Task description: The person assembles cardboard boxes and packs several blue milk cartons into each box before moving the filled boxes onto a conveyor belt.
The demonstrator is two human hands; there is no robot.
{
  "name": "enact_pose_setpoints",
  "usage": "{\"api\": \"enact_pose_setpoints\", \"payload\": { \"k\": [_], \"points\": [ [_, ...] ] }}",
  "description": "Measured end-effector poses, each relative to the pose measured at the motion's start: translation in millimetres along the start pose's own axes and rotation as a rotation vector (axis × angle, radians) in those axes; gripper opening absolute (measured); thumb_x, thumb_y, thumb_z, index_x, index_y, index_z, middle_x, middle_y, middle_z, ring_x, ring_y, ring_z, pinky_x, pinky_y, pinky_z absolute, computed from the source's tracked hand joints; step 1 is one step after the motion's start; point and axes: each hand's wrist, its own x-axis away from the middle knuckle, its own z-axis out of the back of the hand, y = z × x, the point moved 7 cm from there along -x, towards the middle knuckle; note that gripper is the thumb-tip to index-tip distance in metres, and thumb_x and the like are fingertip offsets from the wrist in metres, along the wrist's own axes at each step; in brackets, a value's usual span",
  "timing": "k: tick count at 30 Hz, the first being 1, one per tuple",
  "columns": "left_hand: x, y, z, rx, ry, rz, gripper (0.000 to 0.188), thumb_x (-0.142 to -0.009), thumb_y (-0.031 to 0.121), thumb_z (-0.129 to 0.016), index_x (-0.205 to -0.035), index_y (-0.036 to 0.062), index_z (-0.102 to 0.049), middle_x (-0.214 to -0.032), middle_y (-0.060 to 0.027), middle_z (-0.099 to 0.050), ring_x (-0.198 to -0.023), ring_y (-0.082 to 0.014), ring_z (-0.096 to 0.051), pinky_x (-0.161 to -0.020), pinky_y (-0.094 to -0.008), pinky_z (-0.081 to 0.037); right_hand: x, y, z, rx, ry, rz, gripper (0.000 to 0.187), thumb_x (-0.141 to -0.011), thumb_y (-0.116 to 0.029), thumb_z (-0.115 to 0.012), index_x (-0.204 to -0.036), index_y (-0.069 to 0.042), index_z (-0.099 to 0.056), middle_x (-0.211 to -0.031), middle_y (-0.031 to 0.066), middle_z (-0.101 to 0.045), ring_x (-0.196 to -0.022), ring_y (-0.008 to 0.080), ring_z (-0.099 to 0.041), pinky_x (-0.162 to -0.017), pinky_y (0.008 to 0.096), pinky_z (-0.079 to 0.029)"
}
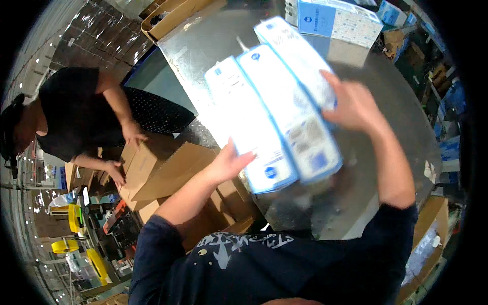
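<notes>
Between my two hands are three long white-and-blue cartons side by side, over the metal table. My left hand (230,161) presses the near end of the left carton (249,127), its thumb on the top face. The middle carton (284,101) lies against it. My right hand (352,104) grips the outer side of the right carton (297,56), which sits farther back than the other two. The undersides of the cartons are hidden, so I cannot tell whether they touch the table.
Another white-and-blue carton (338,21) stands at the far side of the metal table (391,107). An open cardboard box (188,168) is below the table's left edge, with a co-worker's hands (127,137) on its flaps. Yellow tape rolls (75,218) hang at lower left.
</notes>
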Motion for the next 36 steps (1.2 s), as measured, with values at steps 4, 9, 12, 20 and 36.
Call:
{"api": "enact_pose_setpoints", "payload": {
  "k": [4, 9, 12, 20, 36],
  "points": [
    [-19.4, 9.7, -17.0, 0.447, -0.229, 0.221, 0.089, -0.080, 0.019, -0.061, -0.137, 0.0030, 0.005, -0.131, -0.0237, -0.032, -0.121, -0.0319, -0.037, -0.094, -0.0422, -0.040, 62.1, 82.5, -65.9, -1.012, -0.050, -0.304, 0.077, -0.072, -0.040, -0.063, -0.133, -0.004, -0.033, -0.107, 0.0213, -0.058, -0.095, 0.0333, -0.059, -0.082, 0.0398, -0.047],
    [-11.6, 39.1, -32.6, 0.257, -0.237, 0.234, 0.092, -0.072, 0.018, -0.063, -0.138, 0.0017, 0.000, -0.135, -0.0210, -0.026, -0.123, -0.0299, -0.034, -0.096, -0.0411, -0.038, 106.5, 70.5, -101.4, -1.445, 0.039, -0.507, 0.074, -0.074, -0.038, -0.060, -0.133, -0.002, -0.034, -0.121, 0.0172, -0.050, -0.108, 0.0258, -0.052, -0.085, 0.0403, -0.046],
    [18.4, 72.2, -18.1, 0.216, -0.229, 0.011, 0.090, -0.068, 0.006, -0.059, -0.139, 0.0042, -0.003, -0.132, -0.0181, -0.033, -0.121, -0.0277, -0.037, -0.098, -0.0398, -0.034, 134.2, 31.9, -62.8, -1.516, 0.106, -0.306, 0.074, -0.068, -0.030, -0.065, -0.131, -0.002, -0.037, -0.122, 0.0157, -0.049, -0.111, 0.0280, -0.049, -0.089, 0.0410, -0.044],
    [63.7, 33.2, 6.1, -0.256, -0.399, -0.466, 0.085, -0.061, 0.015, -0.072, -0.133, 0.0031, -0.028, -0.127, -0.0169, -0.040, -0.118, -0.0295, -0.039, -0.102, -0.0413, -0.030, 211.1, -35.5, -86.0, -1.095, 0.097, -0.263, 0.070, -0.063, -0.014, -0.076, -0.123, -0.001, -0.044, -0.116, 0.0133, -0.053, -0.110, 0.0248, -0.049, -0.093, 0.0398, -0.040],
    [278.8, 85.0, 296.5, -0.318, -0.177, 0.170, 0.080, -0.063, 0.033, -0.075, -0.124, -0.0053, -0.041, -0.116, -0.0107, -0.052, -0.106, -0.0226, -0.050, -0.090, -0.0361, -0.040, 231.8, -320.3, -98.0, -0.896, -0.527, 0.739, 0.061, -0.078, -0.037, -0.063, -0.123, 0.000, -0.045, -0.115, 0.0179, -0.056, -0.103, 0.0285, -0.055, -0.091, 0.0364, -0.040]
  ]
}}
